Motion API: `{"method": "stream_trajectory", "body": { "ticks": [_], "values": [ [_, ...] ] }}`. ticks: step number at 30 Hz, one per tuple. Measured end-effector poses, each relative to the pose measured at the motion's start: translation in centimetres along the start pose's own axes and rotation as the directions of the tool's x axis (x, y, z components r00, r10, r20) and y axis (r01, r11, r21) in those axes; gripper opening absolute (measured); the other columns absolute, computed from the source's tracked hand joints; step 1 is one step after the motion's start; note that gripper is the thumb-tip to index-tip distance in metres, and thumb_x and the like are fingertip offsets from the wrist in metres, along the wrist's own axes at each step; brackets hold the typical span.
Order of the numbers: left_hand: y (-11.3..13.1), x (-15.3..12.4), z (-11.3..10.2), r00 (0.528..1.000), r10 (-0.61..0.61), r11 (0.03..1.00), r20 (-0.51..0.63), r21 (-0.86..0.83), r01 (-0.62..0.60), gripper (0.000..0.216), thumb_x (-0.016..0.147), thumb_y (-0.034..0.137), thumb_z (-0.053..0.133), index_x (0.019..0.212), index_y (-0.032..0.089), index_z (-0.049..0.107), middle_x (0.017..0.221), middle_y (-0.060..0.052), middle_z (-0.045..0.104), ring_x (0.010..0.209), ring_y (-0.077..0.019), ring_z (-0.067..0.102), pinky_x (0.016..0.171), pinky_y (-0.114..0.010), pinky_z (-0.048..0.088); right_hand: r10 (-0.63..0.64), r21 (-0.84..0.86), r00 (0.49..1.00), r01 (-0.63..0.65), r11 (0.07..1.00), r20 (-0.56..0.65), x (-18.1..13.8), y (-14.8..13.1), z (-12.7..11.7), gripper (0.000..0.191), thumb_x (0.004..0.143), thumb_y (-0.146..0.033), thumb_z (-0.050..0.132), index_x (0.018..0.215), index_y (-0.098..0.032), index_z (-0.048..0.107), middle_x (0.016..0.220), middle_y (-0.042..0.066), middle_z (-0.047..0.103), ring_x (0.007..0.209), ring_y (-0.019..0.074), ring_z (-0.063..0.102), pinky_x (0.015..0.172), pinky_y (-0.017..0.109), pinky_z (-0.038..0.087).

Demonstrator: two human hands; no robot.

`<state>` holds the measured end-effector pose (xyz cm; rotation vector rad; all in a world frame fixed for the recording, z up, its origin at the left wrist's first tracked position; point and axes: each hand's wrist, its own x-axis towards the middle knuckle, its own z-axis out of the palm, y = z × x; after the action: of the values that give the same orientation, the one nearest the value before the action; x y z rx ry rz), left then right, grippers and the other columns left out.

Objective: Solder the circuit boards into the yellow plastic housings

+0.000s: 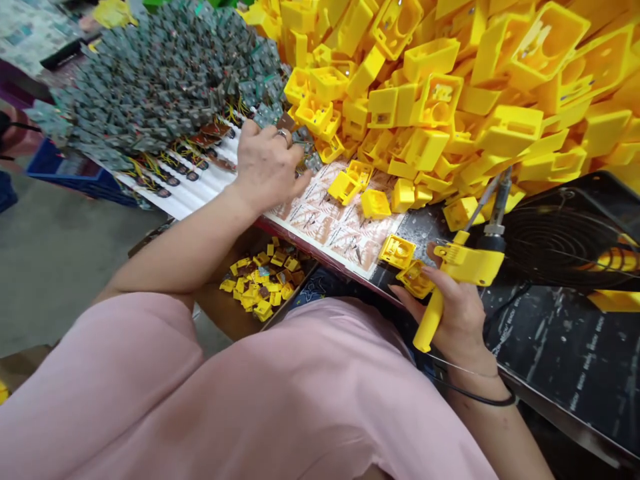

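Palm down, left hand (pixel 270 163) arches beside grey parts (pixel 170 70), perhaps touching some.

The black bench (pixel 555 337) carries piled yellow housings (pixel 424 149).

Yellow plastic housings (pixel 425 148) run past the top and right edges; the black fan (pixel 570 230) is cut off at right. Some fingertips of the left grip (pixel 267 163) are hidden.
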<state>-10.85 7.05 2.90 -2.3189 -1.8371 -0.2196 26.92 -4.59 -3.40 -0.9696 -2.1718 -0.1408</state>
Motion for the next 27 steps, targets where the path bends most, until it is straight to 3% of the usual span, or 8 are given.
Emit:
{"method": "stream_trajectory", "body": {
  "ticks": [4, 9, 13, 17, 21, 23, 27],
  "values": [
    [1.0, 0.4, 1.9, 1.000, -0.020, 0.996, 0.008, -0.087, 0.021, 0.053, 0.093, 0.070, 0.059, 0.108, 0.022, 0.074, 0.103, -0.010, 0.073, 0.118, -0.0364, 0.055, 0.108, -0.062, 0.031, -0.035, -0.049, 0.998, 0.037, 0.998, 0.049, 1.3, -0.5, 0.1, 0.062, 0.096, -0.041, 0.080, 0.147, -0.023, 0.050, 0.093, 0.003, 0.074, 0.090, 0.0281, 0.077, 0.084, 0.039, 0.061],
    [0.4, 1.2, 2.2, 0.996, -0.078, 0.991, 0.037, -0.107, 0.082, 0.031, 0.101, 0.045, 0.054, 0.099, 0.020, 0.073, 0.100, -0.005, 0.068, 0.107, -0.0231, 0.046, 0.111, -0.057, 0.029, -0.036, -0.055, 0.993, 0.042, 0.998, 0.111, 2.4, -0.5, 0.0, 0.057, 0.100, -0.036, 0.074, 0.149, -0.027, 0.047, 0.097, 0.003, 0.073, 0.084, 0.0252, 0.073, 0.080, 0.037, 0.058],
    [-1.7, 0.9, 0.1, 0.998, 0.060, 0.964, 0.005, -0.259, -0.057, 0.035, 0.101, 0.049, 0.056, 0.099, 0.021, 0.076, 0.100, -0.002, 0.071, 0.099, -0.0192, 0.049, 0.104, -0.046, 0.042, -0.014, -0.024, 0.988, 0.018, 1.000, 0.155, 3.0, -0.3, 0.8, 0.049, 0.100, -0.037, 0.073, 0.143, -0.025, 0.053, 0.104, 0.006, 0.071, 0.092, 0.0262, 0.071, 0.078, 0.037, 0.056],
    [-1.7, 0.8, -1.4, 0.951, 0.301, 0.808, 0.073, -0.548, -0.214, 0.042, 0.100, 0.055, 0.056, 0.099, 0.019, 0.077, 0.111, -0.005, 0.080, 0.099, -0.0169, 0.065, 0.097, -0.036, 0.052, 0.016, -0.085, 0.987, -0.002, 0.996, 0.163, 3.2, -0.3, 1.6, 0.036, 0.106, -0.035, 0.065, 0.139, -0.025, 0.056, 0.089, 0.001, 0.065, 0.080, 0.0222, 0.067, 0.071, 0.033, 0.053],
    [1.1, 1.6, -0.1, 0.777, 0.592, 0.624, 0.214, -0.732, -0.274, 0.036, 0.097, 0.049, 0.057, 0.101, 0.021, 0.079, 0.093, -0.003, 0.082, 0.081, -0.0153, 0.072, 0.078, -0.030, 0.054, -0.019, -0.057, 0.982, 0.031, 0.998, 0.186, 2.8, -0.3, 0.9, 0.035, 0.107, -0.035, 0.063, 0.139, -0.026, 0.055, 0.090, 0.000, 0.068, 0.074, 0.0194, 0.067, 0.067, 0.031, 0.053],
    [3.4, 1.7, 0.8, 0.717, 0.663, 0.619, 0.215, -0.696, -0.364, 0.023, 0.094, 0.040, 0.061, 0.093, 0.025, 0.079, 0.084, 0.001, 0.080, 0.077, -0.0159, 0.072, 0.081, -0.031, 0.053, -0.050, -0.008, 0.974, 0.053, 0.999, 0.220, 2.5, -0.3, 0.2, 0.038, 0.106, -0.037, 0.065, 0.141, -0.028, 0.053, 0.098, 0.002, 0.072, 0.081, 0.0204, 0.072, 0.072, 0.033, 0.057],
    [8.0, 0.4, 1.6, 0.737, 0.655, 0.727, 0.167, -0.403, -0.556, 0.021, 0.097, 0.028, 0.061, 0.087, 0.024, 0.079, 0.083, -0.002, 0.077, 0.093, -0.0236, 0.073, 0.096, -0.041, 0.052, -0.026, 0.023, 0.976, 0.022, 1.000, 0.216, 1.5, -0.4, -0.6, 0.053, 0.101, -0.036, 0.073, 0.148, -0.030, 0.050, 0.108, 0.004, 0.075, 0.097, 0.0249, 0.076, 0.088, 0.041, 0.062]
  ]
}}
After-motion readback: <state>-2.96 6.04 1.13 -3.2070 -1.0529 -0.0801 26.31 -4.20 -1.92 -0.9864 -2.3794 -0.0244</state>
